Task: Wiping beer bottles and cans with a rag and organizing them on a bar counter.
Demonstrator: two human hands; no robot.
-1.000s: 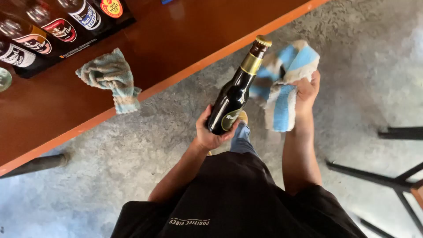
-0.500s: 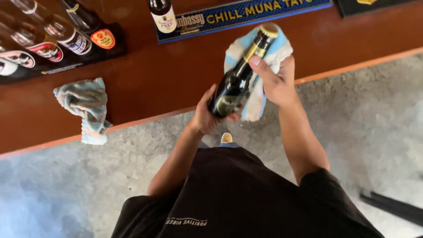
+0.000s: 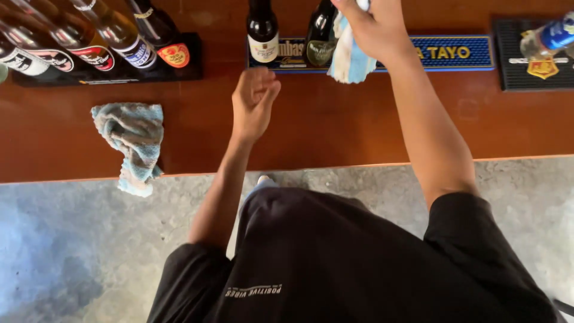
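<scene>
My right hand (image 3: 373, 27) is closed on a blue-and-white cloth (image 3: 350, 60) and rests at the neck of a dark green bottle (image 3: 320, 42). That bottle stands upright on a blue bar mat (image 3: 457, 52). A second dark bottle (image 3: 263, 33) with a pale label stands just left of it on the same mat. My left hand (image 3: 254, 101) hovers over the wooden counter (image 3: 335, 128) below those bottles. It is empty, with its fingers loosely curled.
A crumpled grey-blue towel (image 3: 134, 140) hangs over the counter's near edge at the left. Several labelled bottles (image 3: 89, 42) lean on a black mat (image 3: 140, 75) at the far left. Another black mat (image 3: 538, 78) with a clear bottle (image 3: 550, 37) is at the right. Grey concrete floor lies below.
The dark bottle went from my two hands onto the blue bar mat. My left hand let go and drew back; my right hand stays at its neck with the cloth.
</scene>
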